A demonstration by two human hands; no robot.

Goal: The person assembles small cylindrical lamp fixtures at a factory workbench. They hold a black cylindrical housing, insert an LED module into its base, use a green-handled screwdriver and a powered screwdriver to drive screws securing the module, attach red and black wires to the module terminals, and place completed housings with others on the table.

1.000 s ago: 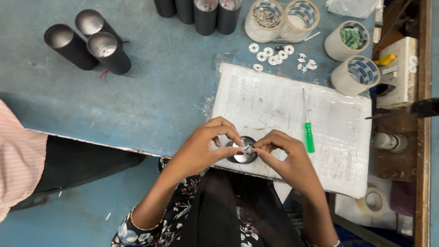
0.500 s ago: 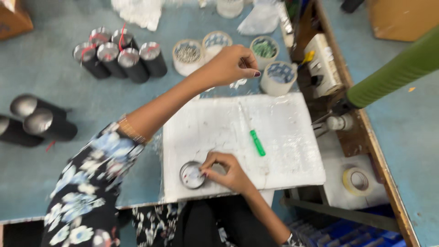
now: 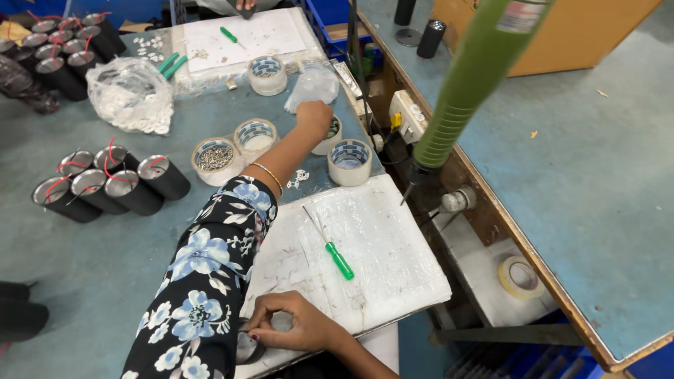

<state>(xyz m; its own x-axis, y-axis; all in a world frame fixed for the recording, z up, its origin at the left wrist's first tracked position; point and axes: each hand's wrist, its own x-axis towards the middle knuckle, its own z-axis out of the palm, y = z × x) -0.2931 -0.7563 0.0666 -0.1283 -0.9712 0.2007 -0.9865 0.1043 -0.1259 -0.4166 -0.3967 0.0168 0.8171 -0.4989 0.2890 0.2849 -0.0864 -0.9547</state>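
Left hand (image 3: 314, 114) curled, fingers dipping into a tape-roll cup (image 3: 328, 135) beyond the white mat (image 3: 393, 260); right hand (image 3: 291, 323) pinching a round metal part (image 3: 247, 345) at the mat's near edge.

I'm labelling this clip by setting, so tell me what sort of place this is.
Most likely a small assembly workshop. The worktable carries batches of black cylinders with red wires, tape rolls used as cups for small parts, and a green screwdriver on a work mat.

Glossy green plastic handle with thin metal shaft on the screwdriver (image 3: 331, 248); wrinkled, shiny plastic sheet (image 3: 379, 245) over white paper; matt black cylinders (image 3: 163, 177) with bright metal tops; worn, matt blue-grey counter (image 3: 105, 260).
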